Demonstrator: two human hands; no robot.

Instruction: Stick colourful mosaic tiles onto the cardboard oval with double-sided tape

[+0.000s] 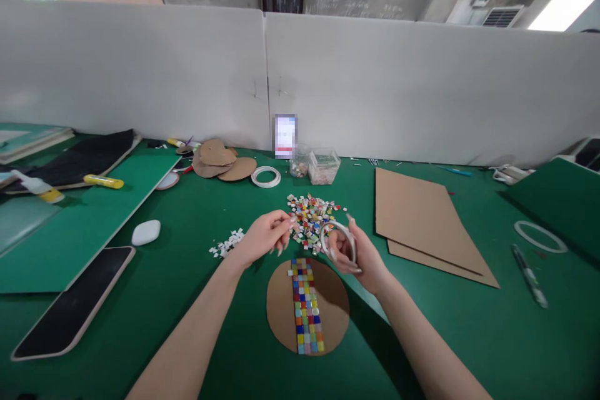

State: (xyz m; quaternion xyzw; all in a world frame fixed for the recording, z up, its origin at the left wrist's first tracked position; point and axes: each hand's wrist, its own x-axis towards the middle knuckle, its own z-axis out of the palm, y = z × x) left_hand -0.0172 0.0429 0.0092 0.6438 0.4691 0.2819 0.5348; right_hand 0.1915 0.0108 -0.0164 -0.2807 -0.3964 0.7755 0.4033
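Observation:
My right hand (349,250) is wrapped round a white roll of tape (338,242), above the right side of a pile of coloured tiles (309,215). Fingertips pinched together, my left hand (272,231) is at the left edge of that pile; what it pinches, if anything, is too small to make out. Below both hands lies a round cardboard piece (281,306) with a strip of small coloured square tiles (307,312) down its middle. White tiles (227,242) lie beside my left wrist.
Cardboard sheets (417,219) lie at right, near a pen (529,276) and a white ring (540,237). Clear boxes (323,166), a tape roll (265,177) and cardboard discs (215,156) stand behind. A phone (75,303) and a white case (146,232) are at left.

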